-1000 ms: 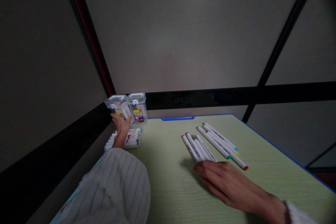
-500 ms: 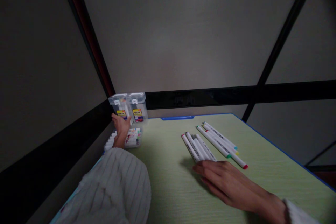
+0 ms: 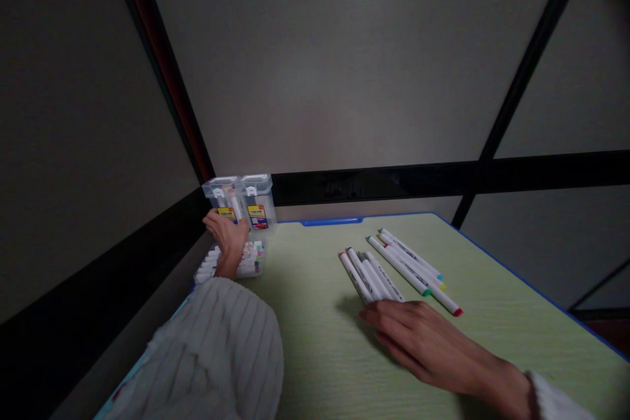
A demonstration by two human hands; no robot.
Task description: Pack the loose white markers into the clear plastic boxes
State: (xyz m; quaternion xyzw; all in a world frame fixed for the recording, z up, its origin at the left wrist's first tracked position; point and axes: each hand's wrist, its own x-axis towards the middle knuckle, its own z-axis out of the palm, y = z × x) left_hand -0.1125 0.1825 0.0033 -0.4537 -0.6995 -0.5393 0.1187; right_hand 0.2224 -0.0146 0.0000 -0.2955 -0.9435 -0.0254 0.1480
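Note:
My left hand (image 3: 227, 236) reaches to the back left corner of the table. Its thumb and fingers are spread across the front of a clear plastic marker box (image 3: 220, 191) with a yellow label. Below that hand, a low clear case (image 3: 253, 262) of white markers lies partly hidden by my wrist. My right hand (image 3: 426, 341) has its fingers closed over the near ends of a bundle of white markers (image 3: 368, 275); their gripped ends are hidden. Just beyond it, several loose markers (image 3: 411, 264) with green, red, yellow and blue ends lie slanted on the table.
A second clear box (image 3: 264, 205) with a lid and label stands upright beside the first. The pale green table (image 3: 310, 335) has a blue rim and a blue handle-like strip (image 3: 332, 222) at its back edge. Grey panels with black strips (image 3: 418, 180) rise close behind and left.
The fingers of my left hand have spread a little wider at the marker box, and the hand has turned slightly. My right hand and the marker bundle stay in place.

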